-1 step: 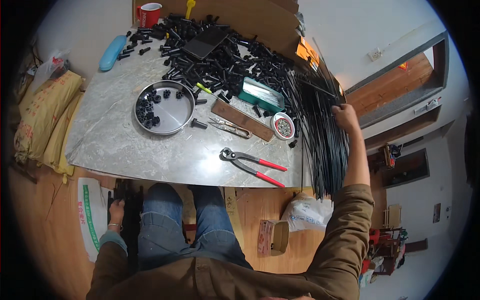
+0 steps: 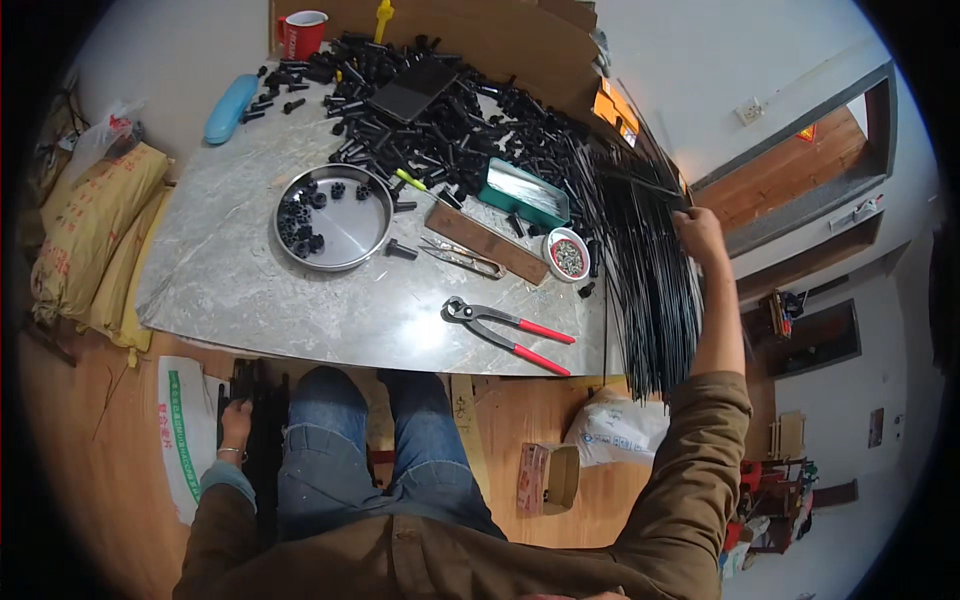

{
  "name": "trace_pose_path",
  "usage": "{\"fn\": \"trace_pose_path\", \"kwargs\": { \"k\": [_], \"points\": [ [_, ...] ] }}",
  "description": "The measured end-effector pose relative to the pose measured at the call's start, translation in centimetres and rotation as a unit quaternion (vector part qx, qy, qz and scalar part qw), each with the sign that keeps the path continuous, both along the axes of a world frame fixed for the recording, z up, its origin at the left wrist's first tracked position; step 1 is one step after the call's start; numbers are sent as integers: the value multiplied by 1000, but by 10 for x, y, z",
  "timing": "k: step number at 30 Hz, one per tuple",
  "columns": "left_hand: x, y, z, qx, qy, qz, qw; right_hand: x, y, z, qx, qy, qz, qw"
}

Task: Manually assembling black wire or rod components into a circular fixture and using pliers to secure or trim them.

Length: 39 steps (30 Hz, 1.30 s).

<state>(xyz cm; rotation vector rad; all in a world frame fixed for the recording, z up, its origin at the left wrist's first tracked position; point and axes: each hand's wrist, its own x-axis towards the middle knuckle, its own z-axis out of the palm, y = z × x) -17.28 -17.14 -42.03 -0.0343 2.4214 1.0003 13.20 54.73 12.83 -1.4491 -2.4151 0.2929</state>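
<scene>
At the table's right end my right hand [image 2: 702, 240] is closed against the far side of a thick bundle of thin black rods [image 2: 655, 300]. What lies between its fingers does not show clearly. Low beside my left thigh, my left hand [image 2: 236, 422] is closed next to long dark pieces [image 2: 262, 400]; its grip is partly hidden. Red-handled pincers [image 2: 500, 330] lie near the table's front edge. Behind them are small scissors [image 2: 465, 260], a brown wooden bar [image 2: 480, 240] and a white bowl [image 2: 567, 255] of small metal parts.
A round metal tray [image 2: 345, 240] holds small black pieces. Behind it spreads a heap of black bolt-like parts [image 2: 430, 150], with a dark flat slab [image 2: 413, 90] on top. A green box [image 2: 520, 205], a blue case [image 2: 230, 108] and a red mug [image 2: 303, 38] stand around.
My right hand has shifted very slightly right and down. The table things appear a touch further right, as the view moved a little. My left hand stays low by my thigh.
</scene>
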Motion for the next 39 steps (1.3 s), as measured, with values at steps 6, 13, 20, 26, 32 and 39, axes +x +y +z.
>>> {"fn": "trace_pose_path", "kwargs": {
  "k": [6, 13, 20, 26, 32, 39],
  "points": [
    [36, 51, 190, 169, -186, -168, 953, -29, -100, 83, 137, 16, 74, 988],
    [116, 167, 452, 505, -286, -478, 659, -54, -274, 109, 235, -60, 292, 925],
    [177, 258, 514, 690, -181, -230, 663, -55, -359, 45, 191, -45, 442, 875],
    [133, 287, 545, 723, -36, -108, 681, -36, -341, -33, -202, 111, 371, 899],
    [120, 279, 623, 731, 54, -223, 643, -79, -360, -35, -277, 329, 397, 810],
    [79, 311, 566, 549, 116, -240, 792, -125, -326, -131, -240, 269, 361, 860]
  ]
}}
